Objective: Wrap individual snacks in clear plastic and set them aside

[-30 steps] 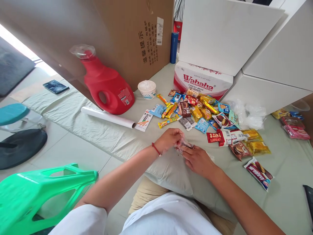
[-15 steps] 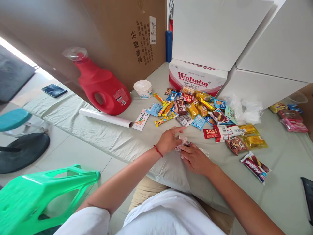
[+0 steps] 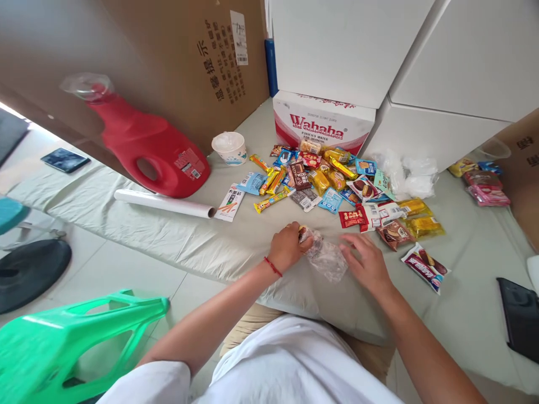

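My left hand [image 3: 289, 248] is closed around the gathered left end of a crumpled clear plastic bag [image 3: 332, 261]. A small dark and yellow item shows by its fingertips, mostly covered, so I cannot make out its kind. The bag's loose end spreads to the right over the cloth. Just beyond that end is my right hand [image 3: 370, 265], fingers apart and nothing in them. Behind both hands lies a pile of wrapped snacks [image 3: 332, 203]. The nearest ones are a red packet [image 3: 352, 218] and a yellow stick snack [image 3: 272, 202].
A white paper roll [image 3: 164, 203], a red detergent jug [image 3: 156, 148] and a paper cup [image 3: 229, 151] stand or lie at left. A Wahaha carton [image 3: 322, 124] sits behind the snacks. A black phone-like object [image 3: 520, 317] lies far right; a green stool [image 3: 80, 336] is below left.
The crumpled plastic, bunched between both hands before, now lies spread out. My right hand has moved right and come off it; my left hand still grips its end. The camera view has shifted.
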A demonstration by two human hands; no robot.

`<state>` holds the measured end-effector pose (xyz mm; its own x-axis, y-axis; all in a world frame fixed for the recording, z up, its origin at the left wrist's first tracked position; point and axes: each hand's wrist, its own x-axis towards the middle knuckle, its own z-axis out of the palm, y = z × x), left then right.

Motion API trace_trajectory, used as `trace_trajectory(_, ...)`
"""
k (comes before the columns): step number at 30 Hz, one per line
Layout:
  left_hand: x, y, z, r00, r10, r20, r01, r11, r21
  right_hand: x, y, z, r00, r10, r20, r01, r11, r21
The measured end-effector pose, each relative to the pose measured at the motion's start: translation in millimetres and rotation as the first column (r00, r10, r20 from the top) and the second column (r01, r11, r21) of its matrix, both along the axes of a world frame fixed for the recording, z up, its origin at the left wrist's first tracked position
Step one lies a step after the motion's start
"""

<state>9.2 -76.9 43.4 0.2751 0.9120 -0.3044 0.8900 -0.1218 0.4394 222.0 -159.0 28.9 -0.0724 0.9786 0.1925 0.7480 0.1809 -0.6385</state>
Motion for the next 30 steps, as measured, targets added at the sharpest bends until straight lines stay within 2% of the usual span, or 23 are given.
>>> trace_trajectory(2, -1.4, -0.7, 1.9, 0.999, -0.009, -0.031, 0.009, 1.0, -0.004, -0.1, 9.7, -2.8, 0.98, -0.09, 0.176, 0.111, 0.987, -0.113)
trace_trajectory(4, -3.2, -0.7, 2.8, 0.998, -0.022, -0.058, 0.021, 1.0, -0.012, -7.4, 14.9, -6.3, 0.951, -0.048, 0.304, 0.126, 0.962, -0.242)
trace_trajectory(6, -3.6, -3.3, 2.2, 0.999, -0.019, -0.046, 0.019, 1.0, -0.005, -16.9, 13.6, -8.5, 0.94, 0.005, 0.342, 0.104, 0.948, -0.3)
trace_trajectory(8, -1.2, -10.6, -0.6, 1.0, -0.01, 0.015, 0.009, 0.998, 0.07, -24.2, 7.5, -9.9, 0.962, -0.016, 0.272, 0.095, 0.955, -0.281)
trace_trajectory(9, 1.4, -16.0, -3.0, 0.999, -0.02, 0.049, 0.012, 0.99, 0.143, -26.9, 3.7, -10.7, 0.983, -0.048, 0.177, 0.097, 0.956, -0.276)
trace_trajectory(10, 4.7, -22.2, -6.1, 0.996, -0.049, 0.074, 0.03, 0.971, 0.236, -29.2, -0.1, -11.9, 0.995, -0.092, 0.03, 0.097, 0.953, -0.288)
trace_trajectory(11, 8.7, -28.8, -9.9, 0.992, -0.093, 0.083, 0.06, 0.94, 0.337, -31.6, -3.8, -13.4, 0.976, -0.143, -0.165, 0.084, 0.943, -0.321)
trace_trajectory(12, 13.0, -35.3, -14.4, 0.986, -0.145, 0.077, 0.097, 0.895, 0.436, -34.2, -7.1, -15.1, 0.903, -0.201, -0.38, 0.052, 0.929, -0.367)
trace_trajectory(13, 17.1, -41.2, -19.4, 0.979, -0.193, 0.061, 0.134, 0.842, 0.523, -37.2, -10.2, -16.7, 0.771, -0.266, -0.578, 0.005, 0.911, -0.412)
trace_trajectory(14, 20.5, -46.2, -24.7, 0.972, -0.233, 0.044, 0.163, 0.791, 0.59, -40.5, -13.0, -18.0, 0.603, -0.331, -0.726, -0.043, 0.895, -0.444)
trace_trajectory(16, 24.4, -53.6, -34.8, 0.956, -0.291, 0.039, 0.194, 0.725, 0.661, -47.1, -17.9, -18.7, 0.288, -0.432, -0.855, -0.107, 0.873, -0.477)
trace_trajectory(17, 24.4, -56.2, -39.0, 0.944, -0.326, 0.056, 0.206, 0.713, 0.67, -49.8, -19.8, -18.0, 0.183, -0.457, -0.871, -0.128, 0.867, -0.482)
trace_trajectory(19, 21.3, -60.6, -44.6, 0.897, -0.422, 0.132, 0.238, 0.712, 0.66, -53.8, -21.9, -15.2, 0.074, -0.456, -0.887, -0.144, 0.875, -0.462)
trace_trajectory(20, 19.0, -62.7, -45.7, 0.86, -0.477, 0.182, 0.257, 0.713, 0.653, -55.1, -21.9, -13.9, 0.061, -0.438, -0.897, -0.141, 0.886, -0.442)
trace_trajectory(22, 14.6, -66.8, -45.0, 0.778, -0.558, 0.288, 0.279, 0.718, 0.637, -57.4, -20.3, -13.2, 0.087, -0.399, -0.913, -0.102, 0.908, -0.407)
trace_trajectory(26, 9.5, -71.9, -37.1, 0.671, -0.579, 0.464, 0.277, 0.776, 0.567, -60.2, -18.9, -19.6, 0.226, -0.389, -0.893, 0.03, 0.919, -0.392)
trace_trajectory(28, 2.0, -73.0, -34.0, 0.659, -0.572, 0.489, 0.291, 0.793, 0.535, -51.0, -21.4, -22.4, 0.28, -0.386, -0.879, 0.098, 0.922, -0.374)
trace_trajectory(30, -16.1, -71.6, -34.2, 0.71, -0.537, 0.455, 0.276, 0.807, 0.522, -24.1, -24.1, -22.0, 0.325, -0.4, -0.857, 0.218, 0.913, -0.343)
